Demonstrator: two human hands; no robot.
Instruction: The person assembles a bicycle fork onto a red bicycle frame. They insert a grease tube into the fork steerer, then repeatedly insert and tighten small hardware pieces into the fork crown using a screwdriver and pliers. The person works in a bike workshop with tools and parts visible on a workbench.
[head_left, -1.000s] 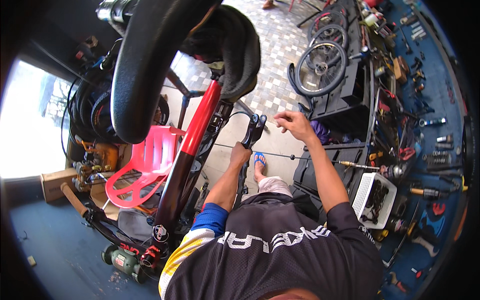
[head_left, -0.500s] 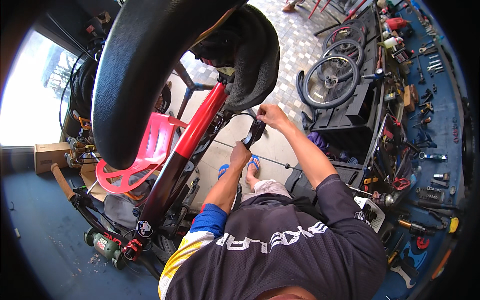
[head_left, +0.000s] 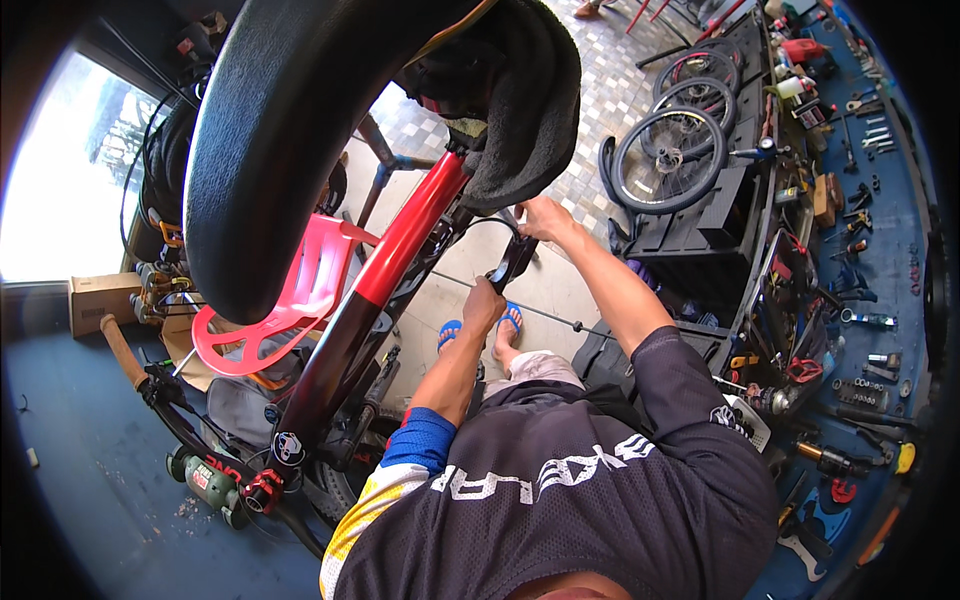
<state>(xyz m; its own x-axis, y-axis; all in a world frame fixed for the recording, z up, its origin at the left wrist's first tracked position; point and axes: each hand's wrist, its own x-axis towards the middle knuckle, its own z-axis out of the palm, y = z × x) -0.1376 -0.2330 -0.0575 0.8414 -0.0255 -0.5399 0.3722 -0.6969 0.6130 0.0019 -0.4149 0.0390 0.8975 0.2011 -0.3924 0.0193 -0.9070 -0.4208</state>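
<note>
A black bike part that looks like a rear derailleur (head_left: 513, 258) hangs by a looped black cable (head_left: 488, 224), beside the red and black bike frame (head_left: 410, 225). My left hand (head_left: 484, 303) is closed around its lower end. At its upper end, by the cable, my right hand (head_left: 541, 218) has its fingers pinched together; the fingertips are partly hidden, and what lies between them is too small to make out. Black cloth (head_left: 530, 120) hangs just above my right hand. A large black curved, padded shape (head_left: 270, 150) covers the upper left.
A pink-red plastic chair (head_left: 300, 300) stands left of the frame. The handlebar grip (head_left: 122, 350) juts out lower left, near a green machine (head_left: 208, 487). Several wheels (head_left: 668, 160) stand by black crates at right. Tools lie across a blue surface (head_left: 870, 220) at the far right.
Both hands keep their places on the part, with only slight shifts of the fingers. The whole view has moved a little.
</note>
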